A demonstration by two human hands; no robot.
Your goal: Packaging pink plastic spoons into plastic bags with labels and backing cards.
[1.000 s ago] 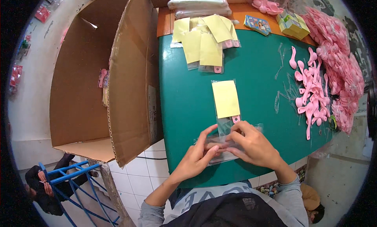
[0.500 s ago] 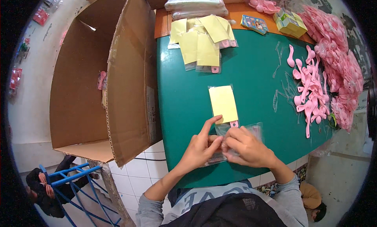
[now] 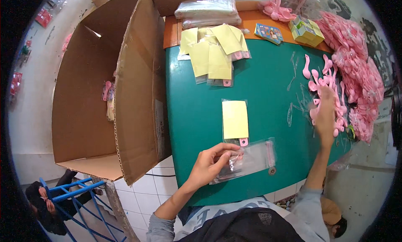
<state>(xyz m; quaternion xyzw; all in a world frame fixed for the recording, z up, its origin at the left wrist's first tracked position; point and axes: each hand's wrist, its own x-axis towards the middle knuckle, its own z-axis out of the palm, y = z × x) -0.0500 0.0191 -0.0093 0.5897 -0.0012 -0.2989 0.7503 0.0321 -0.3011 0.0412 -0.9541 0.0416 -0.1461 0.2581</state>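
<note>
A packet with a yellow card [image 3: 235, 120] lies by itself on the green tabletop [image 3: 197, 116]. Just nearer the person than this packet, the left hand [image 3: 211, 162] curls over the left end of some clear bags [image 3: 255, 158], probably to steady them on the smooth surface; whether thumb and finger pinch the film I cannot tell. Far right of the packet, the right hand [image 3: 325, 110] is blurred over loose pink spoons [image 3: 340, 110], its fingers unreadable. The spoons seem heaped there to be within easy reach. Beyond the packet, similar packets [image 3: 220, 60] overlap in a pile, perhaps grouped to leave working space. Left of the packet stands a big cardboard box [image 3: 140, 87], above a white tiled floor [image 3: 157, 179]; farther left, near a blue metal frame [image 3: 77, 192], is another person [image 3: 46, 208].
</note>
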